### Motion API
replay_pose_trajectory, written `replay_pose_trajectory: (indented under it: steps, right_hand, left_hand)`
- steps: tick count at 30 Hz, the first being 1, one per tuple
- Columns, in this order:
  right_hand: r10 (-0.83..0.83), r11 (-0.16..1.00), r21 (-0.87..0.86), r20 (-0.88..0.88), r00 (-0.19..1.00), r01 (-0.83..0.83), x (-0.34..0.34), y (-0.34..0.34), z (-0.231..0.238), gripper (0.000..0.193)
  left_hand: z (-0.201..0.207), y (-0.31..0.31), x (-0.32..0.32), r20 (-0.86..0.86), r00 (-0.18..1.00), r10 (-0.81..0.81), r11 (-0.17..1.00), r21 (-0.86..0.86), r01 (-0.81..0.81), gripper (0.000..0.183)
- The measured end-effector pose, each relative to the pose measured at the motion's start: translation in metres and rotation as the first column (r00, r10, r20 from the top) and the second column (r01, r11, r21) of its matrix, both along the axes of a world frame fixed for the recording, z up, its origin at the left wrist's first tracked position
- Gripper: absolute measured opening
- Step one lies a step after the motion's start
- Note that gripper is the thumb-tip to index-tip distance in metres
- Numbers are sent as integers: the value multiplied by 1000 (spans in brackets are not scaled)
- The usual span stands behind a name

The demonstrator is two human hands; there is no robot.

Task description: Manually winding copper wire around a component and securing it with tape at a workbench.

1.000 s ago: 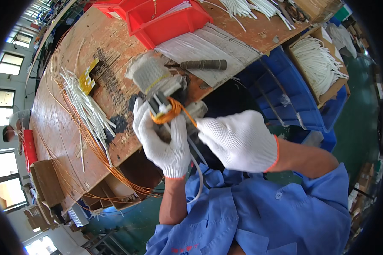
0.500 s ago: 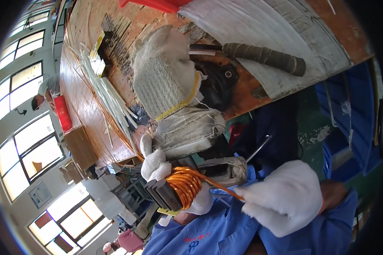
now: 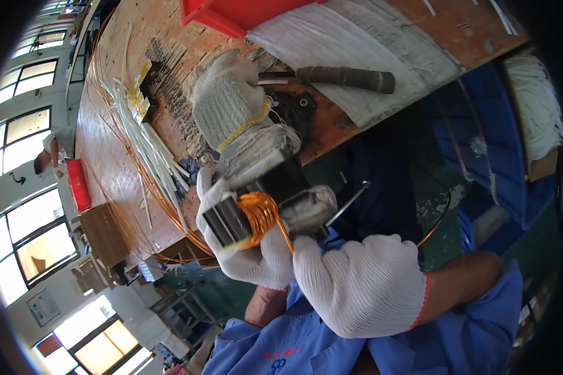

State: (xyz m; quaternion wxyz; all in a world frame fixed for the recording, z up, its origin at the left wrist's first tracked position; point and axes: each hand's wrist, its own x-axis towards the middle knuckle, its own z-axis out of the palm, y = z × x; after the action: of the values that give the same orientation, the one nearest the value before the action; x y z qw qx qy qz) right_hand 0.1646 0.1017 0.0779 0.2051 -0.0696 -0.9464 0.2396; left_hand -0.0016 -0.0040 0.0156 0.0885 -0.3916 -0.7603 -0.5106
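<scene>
Left white knit-gloved hand (image 3: 256, 265) wraps round dark ridged block (image 3: 224, 223) bearing shiny orange copper-wire coil (image 3: 258, 215); right white knit-gloved hand (image 3: 360, 284), curled, pinches straight orange copper strand (image 3: 285, 235) leaving it. Coil sits up-left of right hand, nearer left; axis roughly left-right.

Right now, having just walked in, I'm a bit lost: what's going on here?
Someone is handling a coil of orange wire. The gloved left hand holds the coil, with dark plates beside it; the gloved right hand grips the strand leading off it. On the table are white strips and a red bin.
</scene>
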Motion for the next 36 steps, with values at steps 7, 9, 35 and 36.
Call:
replay_pose_trajectory:
  steps: [7,9,35,36]
  right_hand:
    - [-153,890,449,133,979,78,0,-31,38,35]
    - [-126,884,464,113,986,60,-6,-36,46,33]
    - [-72,995,-53,127,989,79,-33,48,41,20]
    - [-114,989,103,100,988,104,-15,32,39,18]
  left_hand:
    - [-1,14,-7,-106,976,-192,966,157,207,69]
    - [-2,16,-5,-118,975,-186,961,183,206,72]
    - [3,9,-5,142,966,-218,926,343,159,61]
    - [5,9,-6,123,964,-236,928,323,186,61]
